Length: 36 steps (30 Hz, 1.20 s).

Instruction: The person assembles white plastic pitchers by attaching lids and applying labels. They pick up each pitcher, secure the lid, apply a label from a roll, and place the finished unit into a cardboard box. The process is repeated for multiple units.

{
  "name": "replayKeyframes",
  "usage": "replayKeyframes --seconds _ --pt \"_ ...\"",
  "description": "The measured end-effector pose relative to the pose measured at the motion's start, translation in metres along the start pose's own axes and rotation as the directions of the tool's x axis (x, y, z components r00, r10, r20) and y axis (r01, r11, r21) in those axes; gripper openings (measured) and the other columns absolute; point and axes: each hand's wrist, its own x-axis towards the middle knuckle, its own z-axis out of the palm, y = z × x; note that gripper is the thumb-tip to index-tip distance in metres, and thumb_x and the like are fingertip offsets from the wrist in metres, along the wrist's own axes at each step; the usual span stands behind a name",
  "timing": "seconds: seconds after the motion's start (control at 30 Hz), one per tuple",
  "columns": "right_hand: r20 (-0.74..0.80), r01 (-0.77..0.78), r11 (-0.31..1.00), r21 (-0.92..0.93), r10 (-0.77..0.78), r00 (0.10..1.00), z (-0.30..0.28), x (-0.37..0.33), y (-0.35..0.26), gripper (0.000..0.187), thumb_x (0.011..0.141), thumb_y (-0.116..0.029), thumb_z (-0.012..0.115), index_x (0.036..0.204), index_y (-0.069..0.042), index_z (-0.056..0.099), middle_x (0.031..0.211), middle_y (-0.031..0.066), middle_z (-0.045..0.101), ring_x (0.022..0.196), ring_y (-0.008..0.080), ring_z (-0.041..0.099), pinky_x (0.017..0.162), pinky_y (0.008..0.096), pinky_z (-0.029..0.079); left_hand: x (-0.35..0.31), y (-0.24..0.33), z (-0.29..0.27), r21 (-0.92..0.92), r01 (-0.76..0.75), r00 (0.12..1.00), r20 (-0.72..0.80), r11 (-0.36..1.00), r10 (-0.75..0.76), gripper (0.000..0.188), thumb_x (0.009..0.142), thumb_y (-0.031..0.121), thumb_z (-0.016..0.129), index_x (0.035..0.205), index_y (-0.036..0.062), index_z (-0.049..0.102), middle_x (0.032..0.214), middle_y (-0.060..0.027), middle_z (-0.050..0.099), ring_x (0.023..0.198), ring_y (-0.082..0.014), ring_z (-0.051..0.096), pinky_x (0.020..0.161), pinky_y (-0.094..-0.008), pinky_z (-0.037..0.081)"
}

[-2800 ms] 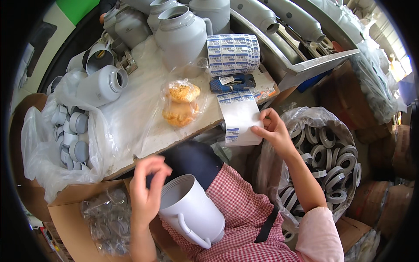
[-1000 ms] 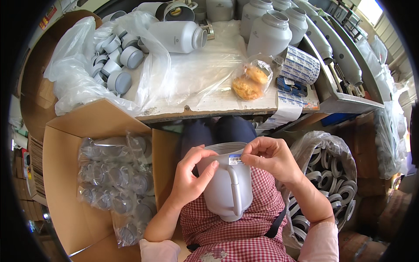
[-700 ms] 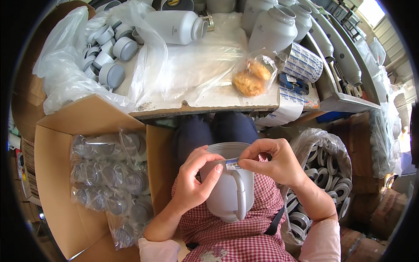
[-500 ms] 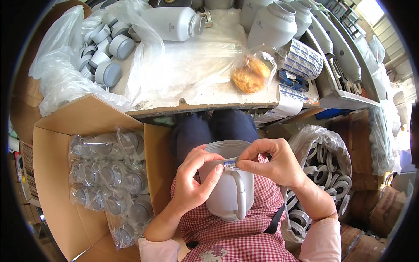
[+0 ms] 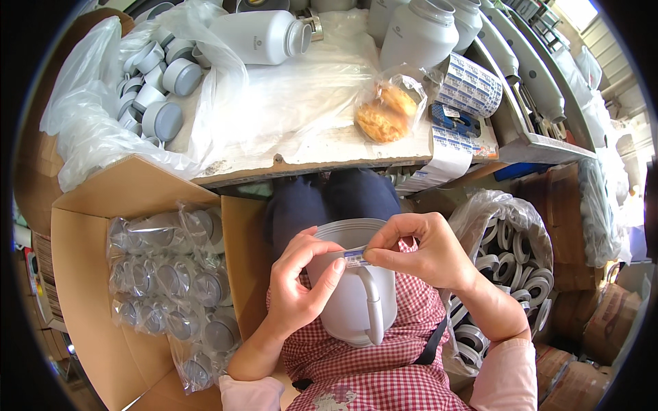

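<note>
A large light-grey mug with a side handle rests in my lap, its open mouth tilted up and away from me. Just above the handle, near the rim, lies a small white-and-blue barcode sticker. My left hand grips the mug's wall at the rim, thumb on the outside by the sticker's left end. The thumb and forefinger of my right hand are pinched at the sticker's right end, which they partly cover. Whether that end is fully stuck down cannot be seen.
An open carton of bagged grey mugs stands at left. Grey rings fill a lined bin at right. The bench ahead carries grey jars, loose cups, bagged bread and a sticker roll.
The view has shifted slightly. Both hands stay on the mug and sticker in nearly the same pose, with the right fingers still pinched at the sticker's end.
</note>
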Motion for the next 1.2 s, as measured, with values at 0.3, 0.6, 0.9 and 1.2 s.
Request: replayKeyframes --seconds 0.3,0.6,0.9,1.2 --pt "-0.061 0.092 0.988 -0.127 -0.1 0.993 0.003 -0.002 0.002 0.014 0.085 -0.008 0.085 0.088 0.0 0.074 0.079 0.0027 0.073 0.072 0.0057 0.062 0.066 0.0237 0.049 -0.002 -0.003 0.004 0.012 0.002 0.999 -0.045 1.0 -0.002 0.012 0.087 0.006 0.079 0.096 -0.0005 0.072 0.087 -0.0079 0.071 0.084 -0.0218 0.067 0.111 -0.0496 0.047" --pt "-0.038 0.601 0.734 -0.315 -0.643 0.765 0.003 0.017 0.022 0.032 0.091 -0.031 0.082 0.084 -0.002 0.07 0.069 0.0103 0.061 0.063 0.0252 0.057 0.062 0.0352 0.047 -0.017 0.003 0.007 0.133 0.069 0.998 -0.018 0.989 -0.068 0.024 0.096 0.003 0.061 0.118 -0.0026 0.069 0.115 -0.013 0.07 0.107 -0.0245 0.066 0.12 -0.0523 0.036" --pt "-0.053 -0.067 0.532 0.844 0.206 0.977 -0.003 -0.069 0.077 0.042 0.105 -0.045 0.064 0.119 -0.007 0.075 0.109 0.0024 0.075 0.101 0.01 0.067 0.095 0.0321 0.054 -0.049 0.078 -0.006 0.682 -0.596 0.675 0.137 0.425 0.725 0.03 0.108 0.025 0.058 0.12 -0.0018 0.057 0.114 -0.0246 0.068 0.102 -0.0385 0.07 0.094 -0.0544 0.056" --pt "-0.621 -0.623 0.107 -0.775 0.059 0.782 -0.22 -0.18 0.334 0.041 0.077 -0.01 0.077 0.117 -0.014 0.074 0.132 0.0116 0.064 0.123 0.0318 0.06 0.096 0.0447 0.051 -0.015 0.058 0.004 0.216 0.047 0.997 0.042 0.975 -0.058 0.023 0.105 0.017 0.048 0.123 0.0028 0.044 0.123 -0.0211 0.066 0.111 -0.0263 0.059 0.106 -0.0421 0.044"
